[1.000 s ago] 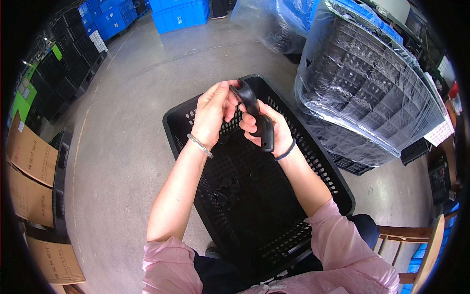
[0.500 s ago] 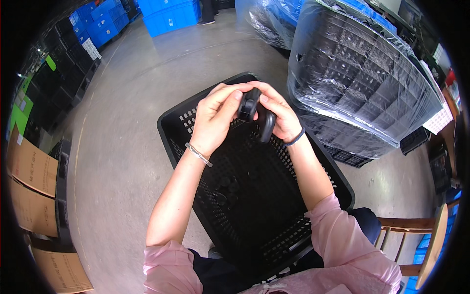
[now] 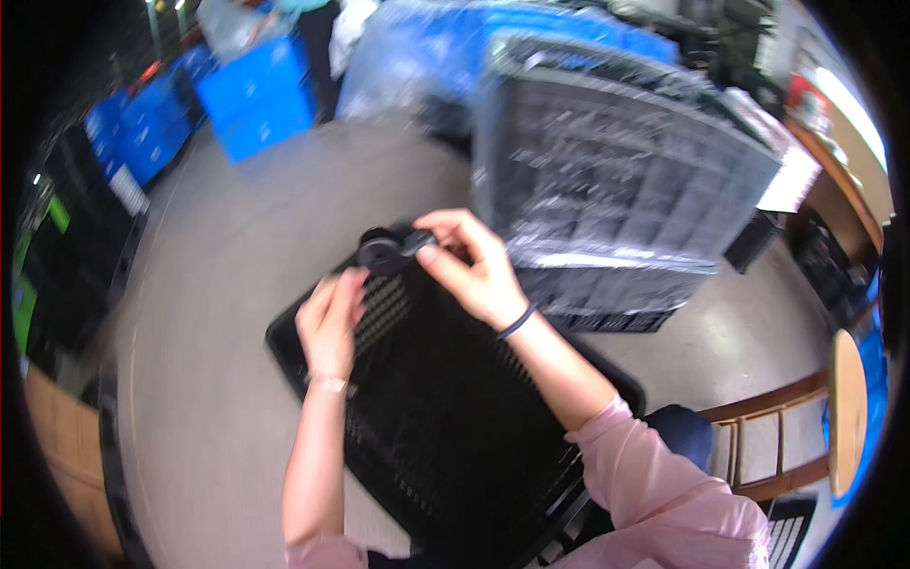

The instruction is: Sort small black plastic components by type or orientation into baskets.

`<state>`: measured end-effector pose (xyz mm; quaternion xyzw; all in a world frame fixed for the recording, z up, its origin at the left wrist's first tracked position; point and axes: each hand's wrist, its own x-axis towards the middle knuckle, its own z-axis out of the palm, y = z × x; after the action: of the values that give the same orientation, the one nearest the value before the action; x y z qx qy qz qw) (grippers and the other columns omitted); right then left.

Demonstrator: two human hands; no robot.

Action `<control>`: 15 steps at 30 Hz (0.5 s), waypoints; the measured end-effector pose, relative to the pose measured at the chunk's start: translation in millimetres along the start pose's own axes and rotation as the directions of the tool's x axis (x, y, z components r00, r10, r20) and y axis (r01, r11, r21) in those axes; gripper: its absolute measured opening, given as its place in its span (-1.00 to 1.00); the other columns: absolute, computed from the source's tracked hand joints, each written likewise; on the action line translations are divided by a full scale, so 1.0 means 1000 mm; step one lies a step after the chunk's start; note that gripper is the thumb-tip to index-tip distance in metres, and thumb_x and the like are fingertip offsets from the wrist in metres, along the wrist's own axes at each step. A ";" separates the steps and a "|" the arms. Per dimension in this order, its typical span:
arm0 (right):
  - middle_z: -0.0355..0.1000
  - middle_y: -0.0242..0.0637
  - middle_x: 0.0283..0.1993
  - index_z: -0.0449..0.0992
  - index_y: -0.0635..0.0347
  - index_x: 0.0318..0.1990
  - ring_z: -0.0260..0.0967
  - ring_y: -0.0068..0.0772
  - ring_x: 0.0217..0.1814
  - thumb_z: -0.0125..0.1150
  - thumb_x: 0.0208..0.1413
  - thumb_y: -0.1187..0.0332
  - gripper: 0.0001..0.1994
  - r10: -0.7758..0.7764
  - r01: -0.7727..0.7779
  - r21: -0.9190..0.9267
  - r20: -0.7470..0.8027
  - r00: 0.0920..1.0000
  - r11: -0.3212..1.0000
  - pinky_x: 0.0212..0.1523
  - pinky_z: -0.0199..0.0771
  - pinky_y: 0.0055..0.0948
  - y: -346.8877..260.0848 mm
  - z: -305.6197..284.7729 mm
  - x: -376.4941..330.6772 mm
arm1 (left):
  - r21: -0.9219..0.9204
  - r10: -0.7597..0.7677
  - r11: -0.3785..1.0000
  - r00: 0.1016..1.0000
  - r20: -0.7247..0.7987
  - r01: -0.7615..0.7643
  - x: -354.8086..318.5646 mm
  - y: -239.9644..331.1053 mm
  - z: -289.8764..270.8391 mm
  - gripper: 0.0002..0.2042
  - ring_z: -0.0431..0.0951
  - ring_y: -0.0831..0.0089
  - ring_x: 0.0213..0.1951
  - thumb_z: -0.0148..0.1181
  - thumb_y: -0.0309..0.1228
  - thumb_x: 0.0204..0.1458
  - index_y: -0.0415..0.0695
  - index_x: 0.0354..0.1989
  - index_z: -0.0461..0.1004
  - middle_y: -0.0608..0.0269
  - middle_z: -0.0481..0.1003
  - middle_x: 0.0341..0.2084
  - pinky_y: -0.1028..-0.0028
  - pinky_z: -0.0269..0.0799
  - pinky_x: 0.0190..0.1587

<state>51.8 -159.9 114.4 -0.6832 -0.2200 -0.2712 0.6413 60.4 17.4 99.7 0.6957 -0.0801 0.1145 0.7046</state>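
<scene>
A black plastic part with a round, wheel-like disc (image 3: 382, 254) is held up over the far end of a black perforated crate (image 3: 284, 334). My right hand (image 3: 474, 270) grips its narrower end between thumb and fingers. My left hand (image 3: 330, 321) is just below and left of the disc, fingers curled together and blurred. Whether anything small sits in that pinch cannot be made out. The crate stands in front of my body, tilted in view. Its dark inside is too dim to show what lies there.
Film-wrapped black crates (image 3: 616, 171) stand at the far right. Blue bins (image 3: 251, 95) and a standing person (image 3: 318, 47) are at the back. Cardboard boxes (image 3: 71, 446) line the left; a wooden chair (image 3: 796, 427) is at the right.
The view has swung. My hands have drawn apart; the right keeps the black part, now turned so its round disc shows. My left hand has come off it and dropped lower left.
</scene>
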 end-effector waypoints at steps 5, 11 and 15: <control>0.36 -0.29 -0.43 0.40 0.21 -0.31 0.31 -0.45 -0.43 0.13 -0.13 0.37 -0.81 -0.525 0.317 -0.563 -0.255 0.812 0.763 -0.36 0.31 -0.54 -0.075 -0.071 0.086 | -0.042 -0.031 0.999 0.998 -0.046 0.029 0.004 -0.028 -0.014 -0.66 0.21 0.74 -0.70 -0.03 -0.23 0.06 -0.22 -0.58 0.50 0.44 0.32 -0.72 0.70 0.09 -0.66; 0.34 -0.22 -0.32 0.21 0.18 0.00 0.35 -0.31 -0.36 0.16 -0.11 0.21 -0.50 -0.615 0.235 -0.853 -0.121 0.779 0.466 -0.33 0.35 -0.41 -0.097 -0.112 0.121 | -0.004 -0.073 0.997 0.991 0.110 0.074 0.008 -0.030 0.010 -0.77 0.27 0.75 -0.63 -0.06 -0.30 0.08 -0.19 -0.27 0.43 0.40 0.39 -0.57 0.70 0.20 -0.59; 0.29 -0.47 -0.46 0.31 0.26 -0.12 0.16 -0.73 -0.45 0.17 -0.03 0.26 -0.64 0.039 -0.039 0.122 0.002 0.999 0.992 -0.41 0.21 -0.67 -0.051 -0.035 0.061 | -0.120 0.116 0.990 0.922 0.368 -0.077 -0.005 -0.002 0.028 -0.48 0.38 0.62 -0.43 0.19 -0.51 -0.14 -0.11 0.03 0.13 0.30 0.37 -0.33 0.65 0.32 -0.39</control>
<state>61.7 -193.9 193.5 -0.6469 -0.2228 -0.2447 0.6870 57.7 -11.2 97.3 0.6625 -0.2531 0.0100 0.7049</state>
